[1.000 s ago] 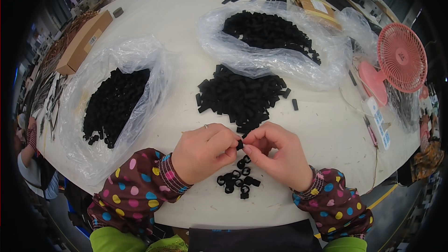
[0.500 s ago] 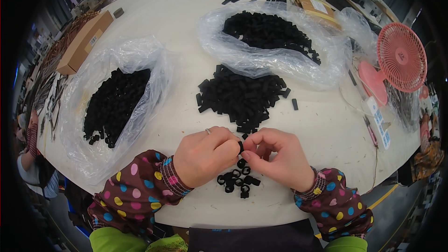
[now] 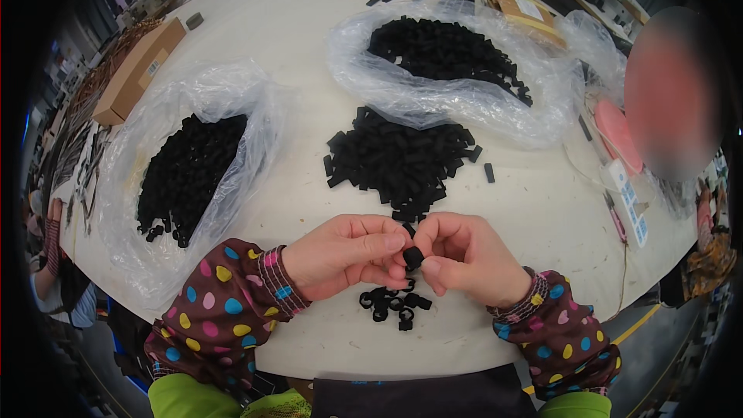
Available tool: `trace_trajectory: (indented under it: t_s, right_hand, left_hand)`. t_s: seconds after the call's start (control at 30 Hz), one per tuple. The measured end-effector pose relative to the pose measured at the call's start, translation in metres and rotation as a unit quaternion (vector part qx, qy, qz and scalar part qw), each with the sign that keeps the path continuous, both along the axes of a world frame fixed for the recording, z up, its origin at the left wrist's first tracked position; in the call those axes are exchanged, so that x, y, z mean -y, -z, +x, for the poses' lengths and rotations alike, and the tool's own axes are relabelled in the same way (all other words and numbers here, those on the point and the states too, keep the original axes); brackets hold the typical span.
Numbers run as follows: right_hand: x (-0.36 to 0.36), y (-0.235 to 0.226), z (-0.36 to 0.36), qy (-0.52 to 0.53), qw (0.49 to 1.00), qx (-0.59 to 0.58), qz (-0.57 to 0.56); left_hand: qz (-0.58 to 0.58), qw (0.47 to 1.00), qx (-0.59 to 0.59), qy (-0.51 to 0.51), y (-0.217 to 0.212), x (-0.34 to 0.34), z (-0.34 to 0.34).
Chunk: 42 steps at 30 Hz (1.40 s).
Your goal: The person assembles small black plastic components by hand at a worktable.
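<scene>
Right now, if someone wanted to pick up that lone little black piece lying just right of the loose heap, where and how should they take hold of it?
The lone black piece lies flat and apart from the loose heap, with bare table around it. Probably best to come straight down from above and pinch its two long sides, since it looks narrow and oblong. Both hands are busy with a small black part.

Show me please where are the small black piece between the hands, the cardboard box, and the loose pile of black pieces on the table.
small black piece (image 3: 413, 257), head view, on its end showing between the fingertips.
cardboard box (image 3: 139, 70), head view, on its top face.
loose pile of black pieces (image 3: 398, 159), head view, on the middle of the heap.
</scene>
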State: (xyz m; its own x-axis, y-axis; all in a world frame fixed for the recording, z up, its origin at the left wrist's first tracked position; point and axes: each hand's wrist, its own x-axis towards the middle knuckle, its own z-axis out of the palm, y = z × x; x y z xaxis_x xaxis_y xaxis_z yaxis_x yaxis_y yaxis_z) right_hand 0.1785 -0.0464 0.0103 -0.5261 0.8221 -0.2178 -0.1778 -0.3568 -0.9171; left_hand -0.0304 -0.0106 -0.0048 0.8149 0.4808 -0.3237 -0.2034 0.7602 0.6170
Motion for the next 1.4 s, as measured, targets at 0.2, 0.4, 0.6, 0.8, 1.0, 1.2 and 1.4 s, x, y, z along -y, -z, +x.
trace_trajectory:
  t_s: [0.2,0.4,0.6,0.8,1.0,1.2,1.4]
  right_hand:
    - [0.0,0.0,-0.003,-0.01,1.0,0.006,0.004]
    - [0.003,0.003,-0.004,0.022,0.994,0.046,0.092]
    - [0.001,-0.002,-0.003,0.021,1.0,0.001,0.006]
    - [0.002,0.009,-0.013,0.076,0.993,0.068,0.06]
    - [0.004,0.011,-0.018,0.124,0.95,0.188,0.217]
    - [0.006,0.013,-0.021,0.193,0.876,0.27,0.351]
    - [0.006,0.012,-0.019,0.213,0.82,0.327,0.419]
  left_hand:
    - [0.001,0.999,-0.033,0.013,0.003,0.0,0.0]
    - [0.022,1.0,-0.021,0.004,0.002,0.0,0.001]
    - [0.136,0.989,-0.045,-0.037,0.0,0.003,0.006]
    - [0.276,0.946,-0.112,-0.129,0.008,0.01,0.011]
    - [0.468,0.839,-0.17,-0.22,0.007,0.014,0.015]
    - [0.522,0.813,-0.163,-0.201,0.006,0.014,0.012]
    - [0.537,0.812,-0.142,-0.178,-0.003,0.012,0.012]
